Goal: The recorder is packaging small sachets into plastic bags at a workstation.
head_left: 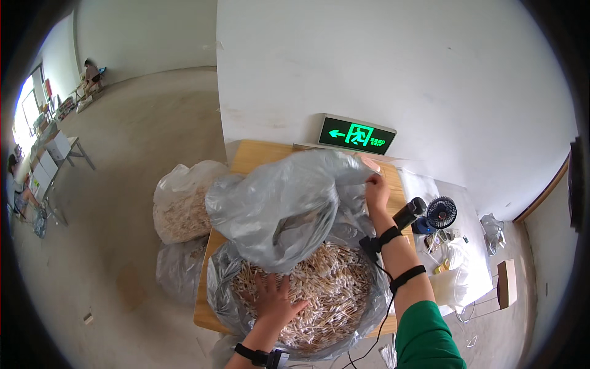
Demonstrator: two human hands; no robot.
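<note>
Bare concrete floor and a white wall surround a light wooden table (252, 157) that carries a large grey plastic bag (279, 206), its mouth gaping toward the camera. Nearest the viewer, the left hand (275, 299) lies flat, fingers spread apart, pressing on the heap of small pale wooden clothespins (332, 289) that fills the bag's lower part. A black strap circles that wrist. Further up, the right hand (376, 189), on an arm with a green sleeve and two black bands, is pinched shut on the bag's upper edge, lifting the loose plastic above the pile. Just right of that forearm stand a black cylinder (409, 213) and a small dark blue desk fan (439, 213). Left of the table, a clear sack of similar wooden pieces (184, 212) rests on the floor. Beyond, a green illuminated exit sign (356, 134) leans against the wall.
</note>
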